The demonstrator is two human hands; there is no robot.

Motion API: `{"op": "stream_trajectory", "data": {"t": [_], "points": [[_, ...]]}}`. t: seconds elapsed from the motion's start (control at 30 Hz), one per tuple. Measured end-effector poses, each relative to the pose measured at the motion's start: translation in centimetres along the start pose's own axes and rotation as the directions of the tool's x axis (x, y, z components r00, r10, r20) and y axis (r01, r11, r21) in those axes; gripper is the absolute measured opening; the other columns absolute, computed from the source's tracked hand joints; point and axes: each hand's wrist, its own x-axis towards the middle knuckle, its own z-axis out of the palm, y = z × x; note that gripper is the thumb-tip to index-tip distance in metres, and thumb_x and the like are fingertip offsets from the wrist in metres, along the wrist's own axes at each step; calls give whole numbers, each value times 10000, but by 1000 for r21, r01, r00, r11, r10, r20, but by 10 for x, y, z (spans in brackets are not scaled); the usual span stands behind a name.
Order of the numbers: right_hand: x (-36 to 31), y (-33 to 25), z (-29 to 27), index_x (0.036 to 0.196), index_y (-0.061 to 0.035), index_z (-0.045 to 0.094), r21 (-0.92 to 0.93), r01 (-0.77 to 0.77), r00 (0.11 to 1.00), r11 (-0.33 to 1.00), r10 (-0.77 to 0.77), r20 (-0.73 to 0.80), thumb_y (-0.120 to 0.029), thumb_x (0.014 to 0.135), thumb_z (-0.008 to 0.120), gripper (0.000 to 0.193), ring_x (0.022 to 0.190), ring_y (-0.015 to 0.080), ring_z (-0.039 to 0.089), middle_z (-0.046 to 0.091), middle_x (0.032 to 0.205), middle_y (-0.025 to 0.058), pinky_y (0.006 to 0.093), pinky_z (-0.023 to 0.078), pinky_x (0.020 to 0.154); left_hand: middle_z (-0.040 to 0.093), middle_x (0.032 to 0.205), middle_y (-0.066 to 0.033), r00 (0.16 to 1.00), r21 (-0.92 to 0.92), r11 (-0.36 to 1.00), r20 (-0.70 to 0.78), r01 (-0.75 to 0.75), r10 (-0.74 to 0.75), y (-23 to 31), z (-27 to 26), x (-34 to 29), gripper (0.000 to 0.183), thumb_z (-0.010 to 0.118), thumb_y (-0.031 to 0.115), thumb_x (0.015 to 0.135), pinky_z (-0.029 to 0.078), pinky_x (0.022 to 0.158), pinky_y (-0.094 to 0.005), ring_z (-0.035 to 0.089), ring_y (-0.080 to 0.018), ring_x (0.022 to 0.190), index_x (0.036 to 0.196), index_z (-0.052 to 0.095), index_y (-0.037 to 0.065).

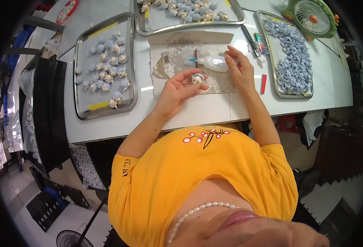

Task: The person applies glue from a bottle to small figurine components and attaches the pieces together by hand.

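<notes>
My left hand (176,91) pinches a small blue-and-cream figurine part (197,78) between thumb and fingers, above the near edge of a worn cardboard sheet (169,43). On that sheet a white squeeze bottle (215,64) lies on its side, its blue needle tip pointing left across a thin dark stick (196,54). Beside the bottle's base is my right hand (241,70), fingers loosely extended and apart. Its thumb is at the bottle's end; whether they touch I cannot tell.
Metal trays of blue-and-cream figurine parts stand at the left (134,82) and back (189,31). A right-hand tray (290,97) holds many pale blue pieces. Nearby lie a red stick (263,84) and a dark pen-like tool (250,41). A green fan (312,18) stands back right.
</notes>
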Motion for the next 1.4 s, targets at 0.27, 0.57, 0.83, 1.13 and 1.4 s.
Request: {"op": "stream_trajectory", "data": {"t": [0.27, 0.57, 0.83, 1.13, 1.4], "points": [[-4, -14, 3, 1084, -37, 604, -177, 130, 980, 976, -100, 170, -226, 702, 735, 446, 999, 249, 520, 614, 983, 95, 335, 428, 866, 571, 1161, -123, 984, 116, 989, -141, -91, 107, -5, -7, -3, 350, 622, 87, 849, 495, 775, -220, 608, -170, 954, 1171, 495, 33], [-19, -21, -9, 1040, -22, 533, 196, -232, 961, 953, 193, 197, -155, 798, 689, 316, 873, 104, 558, 598, 930, 72, 226, 464, 702, 556, 1111, -97, 978, 215, 969, -142, -120, 152, -6, 11, -8, 339, 595, 26, 855, 488, 753, -226, 619, -164, 919, 1170, 471, -3], [-47, -24, -39, 1020, -37, 536, 529, -312, 949, 789, 288, 130, -220, 799, 688, 325, 768, 55, 510, 570, 874, 4, 184, 401, 701, 571, 1041, -76, 979, 240, 965, -145, -105, 142, -13, 15, -10, 361, 615, -3, 831, 481, 749, -217, 603, -119, 871, 1169, 487, -12], [-62, -63, -47, 910, -9, 547, 188, 73, 995, 979, -84, 48, -55, 702, 749, 294, 724, 86, 527, 555, 803, 24, 211, 423, 632, 612, 933, -61, 965, 452, 890, -196, -68, 174, -17, 14, -14, 342, 656, -11, 801, 495, 736, -198, 581, -73, 792, 1119, 532, -19], [-56, -74, -41, 837, -9, 563, -27, 267, 961, 963, -263, 88, -57, 636, 787, 304, 630, 154, 513, 550, 735, 69, 247, 401, 553, 614, 894, -60, 965, 463, 885, -201, -55, 166, -16, 14, -15, 330, 658, -12, 799, 501, 736, -198, 590, -75, 812, 1107, 540, -20]]}}
